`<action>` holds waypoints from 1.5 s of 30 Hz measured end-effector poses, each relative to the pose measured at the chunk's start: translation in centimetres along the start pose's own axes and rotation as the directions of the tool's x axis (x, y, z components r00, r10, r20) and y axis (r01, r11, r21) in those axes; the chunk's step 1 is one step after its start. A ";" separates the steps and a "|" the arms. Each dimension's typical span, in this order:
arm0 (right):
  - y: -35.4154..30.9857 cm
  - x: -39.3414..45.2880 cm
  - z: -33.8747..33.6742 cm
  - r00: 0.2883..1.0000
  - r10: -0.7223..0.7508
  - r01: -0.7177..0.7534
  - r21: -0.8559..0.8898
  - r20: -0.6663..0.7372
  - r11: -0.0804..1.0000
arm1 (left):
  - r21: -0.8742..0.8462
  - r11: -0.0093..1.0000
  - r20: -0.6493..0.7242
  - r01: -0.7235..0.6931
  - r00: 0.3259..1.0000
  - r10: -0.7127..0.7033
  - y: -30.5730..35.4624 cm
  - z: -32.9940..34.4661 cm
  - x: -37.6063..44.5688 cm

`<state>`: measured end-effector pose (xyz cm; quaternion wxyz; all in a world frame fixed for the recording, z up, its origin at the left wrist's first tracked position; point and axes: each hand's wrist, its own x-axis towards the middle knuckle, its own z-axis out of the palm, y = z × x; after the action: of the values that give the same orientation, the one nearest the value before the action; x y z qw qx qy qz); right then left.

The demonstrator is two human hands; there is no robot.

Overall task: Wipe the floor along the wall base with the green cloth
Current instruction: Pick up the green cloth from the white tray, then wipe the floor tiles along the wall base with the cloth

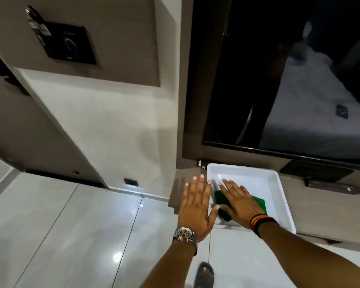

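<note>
The green cloth [259, 202] lies in a white plastic tray [279, 176] that sits on a low wooden ledge. My right hand [239, 201] is palm-down on the cloth with its fingers spread; the thumb touches the cloth's near edge. It hides the cloth's middle. Just left of the tray, my left hand [195, 204] hovers flat and open over the rim, a metal watch on its wrist. The wall base [154, 196] runs along the glossy tiled floor [71, 225] to the left.
The wooden ledge [324, 215] extends right under a large dark glossy panel [258, 80]. A small black socket [131, 181] sits low on the white wall. A door [29, 121] stands at the left. My sandalled foot [205, 275] is on the tiles.
</note>
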<state>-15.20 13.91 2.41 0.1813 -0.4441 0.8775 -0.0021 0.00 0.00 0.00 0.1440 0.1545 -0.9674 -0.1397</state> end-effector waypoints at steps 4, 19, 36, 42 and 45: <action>4.4 1.4 1.2 0.975 -0.156 0.187 -0.206 0.160 0.961 | -0.046 0.999 0.051 -0.003 0.999 0.005 2.1 2.1 0.5; 5.7 2.2 2.1 0.967 -0.223 0.218 0.051 0.122 0.975 | -0.018 0.991 0.070 0.130 0.989 -0.129 1.5 4.5 1.3; -19.6 9.1 -3.8 0.871 -0.405 0.444 0.092 -0.279 0.891 | 0.067 0.940 0.065 0.336 0.938 -0.340 -18.7 -4.3 -7.6; -30.1 14.3 3.0 0.894 -0.423 0.442 0.135 -0.146 0.887 | 0.104 0.893 0.150 0.439 0.880 -0.450 -27.4 -4.1 -13.9; -32.7 16.4 7.5 0.915 -0.402 0.403 0.162 -0.038 0.901 | 0.100 0.868 0.190 0.487 0.847 -0.497 -31.0 -2.2 -16.9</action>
<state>3.80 -17.55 -4.42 0.2119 -0.5989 0.7639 -0.1135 24.12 -23.05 -11.70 -0.0029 0.3850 -0.9082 -0.1639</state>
